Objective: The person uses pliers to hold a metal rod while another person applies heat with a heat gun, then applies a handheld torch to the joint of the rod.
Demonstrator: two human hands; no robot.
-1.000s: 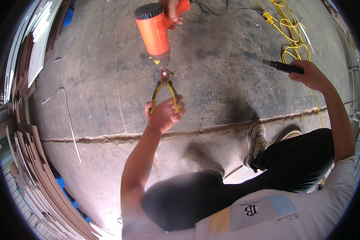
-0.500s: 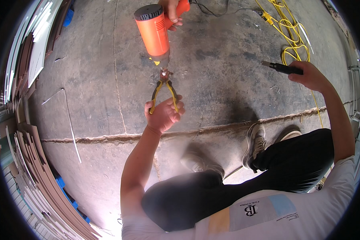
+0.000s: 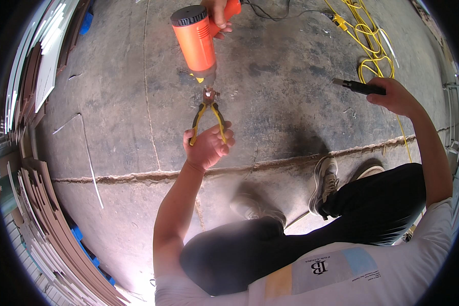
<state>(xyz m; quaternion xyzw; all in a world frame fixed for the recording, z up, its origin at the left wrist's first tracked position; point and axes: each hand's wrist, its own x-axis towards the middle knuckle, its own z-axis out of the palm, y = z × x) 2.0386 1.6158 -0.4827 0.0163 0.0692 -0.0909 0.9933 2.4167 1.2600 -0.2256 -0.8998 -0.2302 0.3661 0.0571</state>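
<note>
My left hand (image 3: 207,145) grips a pair of pliers (image 3: 195,122) by its yellow-and-black handles, which are spread apart. The rusty jaws point away from me, with a small whitish bit at them too small to name. Just beyond the jaws is the nozzle of an orange heat gun (image 3: 195,46) with a black ribbed cap. Another person's hand (image 3: 218,14) holds the heat gun's handle at the top. Out to the right, my right hand (image 3: 395,97) is closed round a black-handled tool (image 3: 364,87) with a short, flat grey tip, apart from the pliers.
A yellow extension cord (image 3: 370,43) lies coiled at the far right, and a black cable (image 3: 275,18) runs toward it from the heat gun. Stacked brown and white strips (image 3: 48,209) line the left side. A thin bent white strip (image 3: 89,158) lies on the concrete floor (image 3: 280,112).
Almost nothing differs. My left hand and the pliers have shifted very slightly; the heat gun and my right hand stay nearly where they were.
</note>
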